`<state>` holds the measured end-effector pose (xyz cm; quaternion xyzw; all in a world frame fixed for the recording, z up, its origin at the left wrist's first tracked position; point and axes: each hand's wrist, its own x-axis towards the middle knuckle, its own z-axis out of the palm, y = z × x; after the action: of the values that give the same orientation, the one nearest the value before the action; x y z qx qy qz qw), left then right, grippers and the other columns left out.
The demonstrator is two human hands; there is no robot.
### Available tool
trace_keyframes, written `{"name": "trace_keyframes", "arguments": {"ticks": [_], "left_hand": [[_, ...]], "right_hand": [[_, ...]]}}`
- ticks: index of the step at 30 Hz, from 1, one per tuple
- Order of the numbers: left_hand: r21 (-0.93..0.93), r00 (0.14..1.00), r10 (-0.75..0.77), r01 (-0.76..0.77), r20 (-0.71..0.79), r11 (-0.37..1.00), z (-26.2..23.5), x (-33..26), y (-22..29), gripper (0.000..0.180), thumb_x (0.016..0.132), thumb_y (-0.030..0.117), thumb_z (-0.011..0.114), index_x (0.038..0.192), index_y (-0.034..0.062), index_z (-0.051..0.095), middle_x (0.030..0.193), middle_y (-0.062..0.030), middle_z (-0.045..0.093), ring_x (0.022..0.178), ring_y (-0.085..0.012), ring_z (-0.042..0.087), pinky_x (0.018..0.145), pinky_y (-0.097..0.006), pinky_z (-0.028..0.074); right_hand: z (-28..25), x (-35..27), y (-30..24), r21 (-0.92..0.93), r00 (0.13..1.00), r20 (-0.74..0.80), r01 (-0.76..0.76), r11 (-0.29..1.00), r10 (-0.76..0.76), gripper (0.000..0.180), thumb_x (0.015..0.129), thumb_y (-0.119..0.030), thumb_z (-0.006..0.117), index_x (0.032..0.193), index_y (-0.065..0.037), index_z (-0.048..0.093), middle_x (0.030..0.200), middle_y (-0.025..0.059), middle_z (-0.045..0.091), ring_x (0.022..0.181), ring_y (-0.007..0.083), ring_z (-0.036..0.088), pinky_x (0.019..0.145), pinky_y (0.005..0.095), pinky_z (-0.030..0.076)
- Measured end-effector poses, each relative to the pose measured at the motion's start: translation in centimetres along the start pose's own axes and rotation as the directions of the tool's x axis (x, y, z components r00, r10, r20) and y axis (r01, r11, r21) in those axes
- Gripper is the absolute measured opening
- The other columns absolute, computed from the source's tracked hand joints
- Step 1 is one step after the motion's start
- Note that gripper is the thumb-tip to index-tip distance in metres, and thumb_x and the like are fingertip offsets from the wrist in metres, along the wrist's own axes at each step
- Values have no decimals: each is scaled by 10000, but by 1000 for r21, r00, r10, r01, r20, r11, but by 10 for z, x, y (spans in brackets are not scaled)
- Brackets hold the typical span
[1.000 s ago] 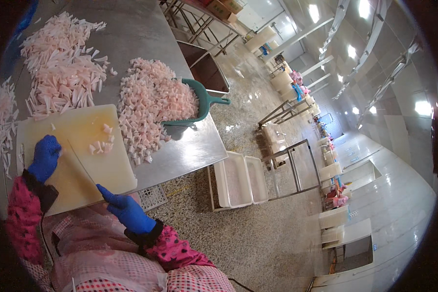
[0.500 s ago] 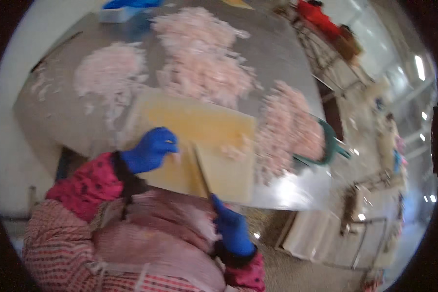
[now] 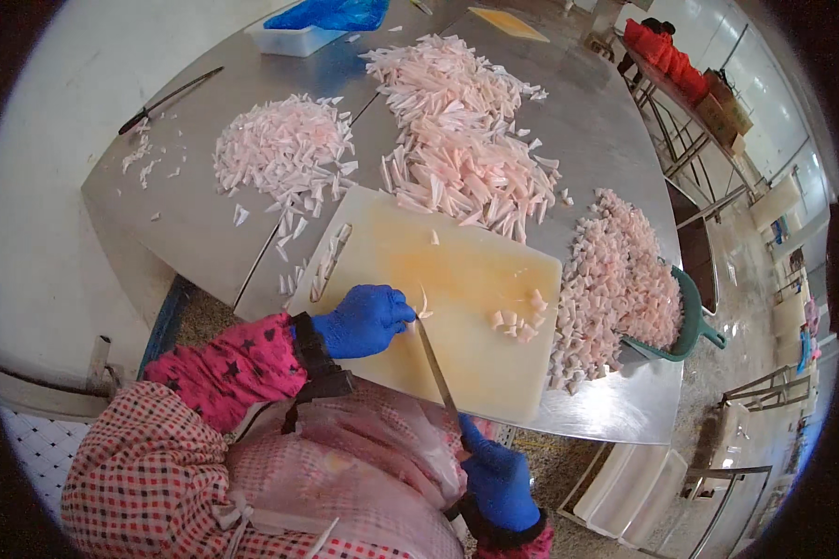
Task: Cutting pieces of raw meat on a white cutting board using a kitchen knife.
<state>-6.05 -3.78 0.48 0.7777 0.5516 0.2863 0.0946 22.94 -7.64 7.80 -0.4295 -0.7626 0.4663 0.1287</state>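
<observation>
We are seeing the right hand (image 3: 502, 480) closing around the handle of a long, narrow steel knife (image 3: 436, 368), its forefinger stretching toward the blade, presumably for steering; the blade is slanting over a cream, rectangular plastic cutting board (image 3: 391, 252), its tip sitting just beside the left fingertips. The blue-gloved left hand (image 3: 364, 321) is curling, its fingertips bunching near a thin, pale sliver (image 3: 424, 304); we are not managing to tell whether they are pinching anything.

The board is lying on a grey sheet-metal table (image 3: 210, 200), probably so the edge is meeting plastic rather than metal; small pale-pink chunks (image 3: 520, 323) are resting at its right side, seemingly clear of the blade. Beyond the board a heap of long, pink-white strips (image 3: 466, 140) is sitting within reach; to the right, a heap of diced pink pieces (image 3: 606, 279) is partly filling a green plastic scoop (image 3: 692, 321), apparently keeping cut sizes apart.
</observation>
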Motion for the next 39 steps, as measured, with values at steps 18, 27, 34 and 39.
{"name": "trace_keyframes", "arguments": {"ticks": [18, 27, 34, 39], "left_hand": [[19, 988, -121, 123, -95, 992, 7, -5, 3, 59, 681, 135, 588, 672, 79, 571, 647, -112, 537, 614, -318, 530, 537, -422, 407], [-65, 992, -102, 107, 77, 992, 9, -20, 27, 60, 679, 122, 583, 689, 66, 563, 644, -154, 530, 616, -351, 527, 547, -433, 412], [-49, 991, -80, 75, -105, 996, -3, -10, 11, 210, 669, 156, 621, 859, 65, 614, 741, -125, 563, 695, -320, 547, 625, -411, 446], [126, 1000, -9, 6, 25, 992, 5, 21, -8, 150, 650, 147, 593, 773, 66, 565, 743, -118, 503, 706, -316, 502, 618, -424, 414]], "right_hand": [[-14, 25, -13, -409, 965, 196, 244, 879, -176, 492, 789, -90, 499, 1271, -100, 405, 663, 164, 542, 597, 323, 555, 542, 411, 442], [19, 70, 1, -395, 949, 139, 314, 863, -282, 495, 782, -60, 505, 1265, -78, 397, 695, 151, 552, 599, 313, 554, 541, 413, 438], [18, 66, 24, 307, 993, -113, 78, 949, -45, 396, 803, -13, 535, 1197, -32, 499, 784, 13, 581, 569, 85, 491, 511, 247, 409], [11, 73, 28, 708, 952, -132, -104, 699, 275, 393, 838, -40, 497, 1229, -42, 462, 694, 23, 541, 457, 61, 436, 404, 194, 354]]}}
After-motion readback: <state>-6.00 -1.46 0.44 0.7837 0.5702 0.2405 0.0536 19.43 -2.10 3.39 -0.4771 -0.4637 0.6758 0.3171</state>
